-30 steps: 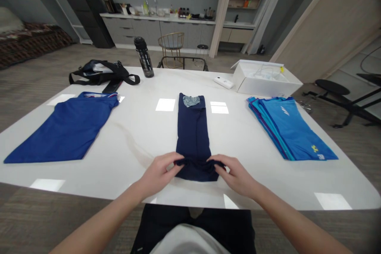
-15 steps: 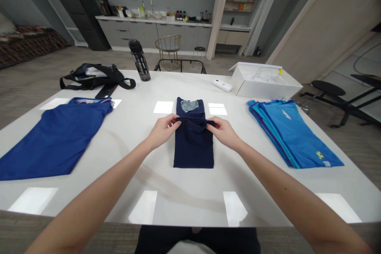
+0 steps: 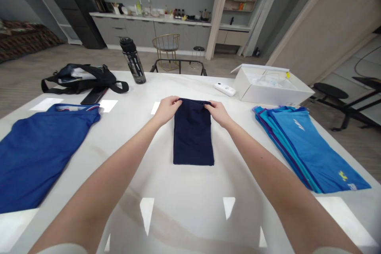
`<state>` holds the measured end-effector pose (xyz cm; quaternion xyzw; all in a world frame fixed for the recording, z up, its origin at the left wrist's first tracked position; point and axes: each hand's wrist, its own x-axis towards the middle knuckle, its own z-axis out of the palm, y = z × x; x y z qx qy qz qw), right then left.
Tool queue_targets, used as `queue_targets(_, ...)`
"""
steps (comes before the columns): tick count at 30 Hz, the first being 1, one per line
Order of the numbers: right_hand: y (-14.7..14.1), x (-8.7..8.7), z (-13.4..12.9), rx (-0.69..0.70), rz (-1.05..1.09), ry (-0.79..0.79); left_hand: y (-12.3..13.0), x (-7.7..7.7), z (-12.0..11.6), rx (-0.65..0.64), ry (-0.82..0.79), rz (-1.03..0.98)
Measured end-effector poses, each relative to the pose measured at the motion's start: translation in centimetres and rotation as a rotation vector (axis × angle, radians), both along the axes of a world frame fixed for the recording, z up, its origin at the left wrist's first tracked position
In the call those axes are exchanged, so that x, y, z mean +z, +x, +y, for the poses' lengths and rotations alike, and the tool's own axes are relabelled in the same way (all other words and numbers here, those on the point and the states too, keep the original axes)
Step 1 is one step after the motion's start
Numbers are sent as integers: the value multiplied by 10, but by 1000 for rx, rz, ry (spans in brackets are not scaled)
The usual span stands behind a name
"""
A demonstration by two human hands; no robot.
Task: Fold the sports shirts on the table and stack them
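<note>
A dark navy folded cloth point(image 3: 193, 139) lies at the middle of the white table point(image 3: 184, 194). My left hand point(image 3: 167, 110) pinches its far left corner between thumb and fingers. At the far right corner, my right hand point(image 3: 218, 113) grips the same cloth. The cloth forms a narrow upright rectangle, its near edge flat on the table. A blue garment point(image 3: 50, 139) with a striped collar is spread at the left. On the right lies a stack of folded blue clothes point(image 3: 309, 143) with white and yellow prints.
A black bag point(image 3: 83, 79) and a phone point(image 3: 93, 96) are at the far left. A dark bottle point(image 3: 133, 63) stands near the back edge. A white remote-like object point(image 3: 225, 89) lies beside an open white box point(image 3: 268, 89). A chair point(image 3: 178, 63) is behind the table.
Both hands have moved away from me with the navy cloth's edge, which now covers the patterned patch. The view has shifted closer to the table.
</note>
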<state>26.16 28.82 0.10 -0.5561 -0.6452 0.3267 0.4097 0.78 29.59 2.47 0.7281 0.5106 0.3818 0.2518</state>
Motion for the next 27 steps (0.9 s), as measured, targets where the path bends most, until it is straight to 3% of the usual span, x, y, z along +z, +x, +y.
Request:
queue_targets(5,-2,-29,37,-116,-348,-52,-7,-49,39,152,-154,129)
queue_targets(8,-2,-36,42,-115,-376,-51,-10,-63,42,190,-165,148)
queue_targets(16,5,-38,31,-105,-378,-83,-3,-55,30,139,-108,208)
queue_targets(22,6,-33,42,-149,-240,119,0,-54,39,255,-80,58)
queue_targets(25,1,-36,46,-155,-281,95,4,-52,40,336,-105,148)
queue_targets(27,-8,-38,41,-177,-346,107,11,-51,34,349,19,207)
